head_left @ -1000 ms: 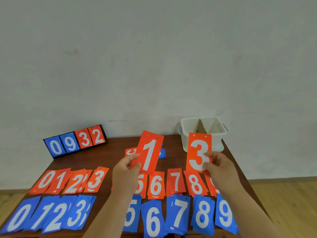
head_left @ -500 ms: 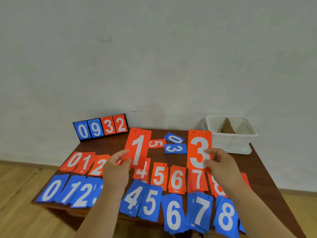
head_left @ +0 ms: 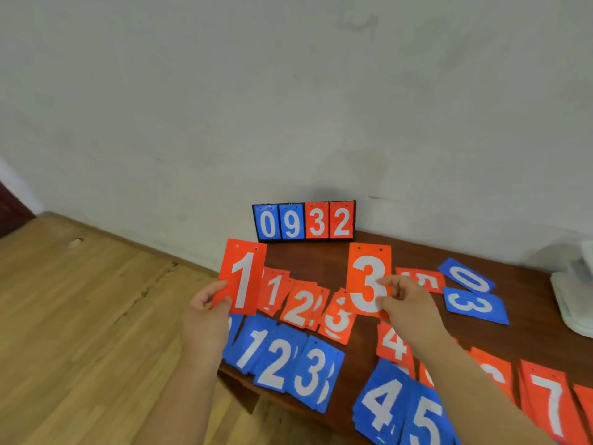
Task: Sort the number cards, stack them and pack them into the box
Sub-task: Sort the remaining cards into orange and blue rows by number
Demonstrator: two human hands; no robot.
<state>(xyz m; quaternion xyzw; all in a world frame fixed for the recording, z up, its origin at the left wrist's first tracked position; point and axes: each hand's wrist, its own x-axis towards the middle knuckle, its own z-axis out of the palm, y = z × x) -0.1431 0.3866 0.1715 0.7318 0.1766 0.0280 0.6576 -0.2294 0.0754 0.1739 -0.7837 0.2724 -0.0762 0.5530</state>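
My left hand point(head_left: 205, 311) pinches an orange card 1 point(head_left: 243, 276) upright over the table's left end, above the orange 1 pile point(head_left: 275, 292). My right hand point(head_left: 406, 303) pinches an orange card 3 point(head_left: 369, 277) just above the orange 3 pile point(head_left: 337, 317). An orange 2 pile point(head_left: 300, 305) lies between them. Blue piles 1, 2 and 3 point(head_left: 279, 361) form the nearer row, with blue 4 and 5 point(head_left: 404, 409) further right. Loose cards lie behind: an orange 5 point(head_left: 423, 281), a blue 0 point(head_left: 467, 277), a blue 3 point(head_left: 475, 305). The white box point(head_left: 574, 303) is cut off at the right edge.
A small flip scoreboard point(head_left: 304, 221) reading 0932 stands against the wall at the back of the brown table point(head_left: 532, 329). Orange 4 point(head_left: 393, 343) and 7 point(head_left: 545, 399) piles lie under my right forearm. Wooden floor point(head_left: 80, 332) spreads to the left.
My view has swung left, so the box slid to the right edge. Both hands moved left with their cards, towards the low-number piles.
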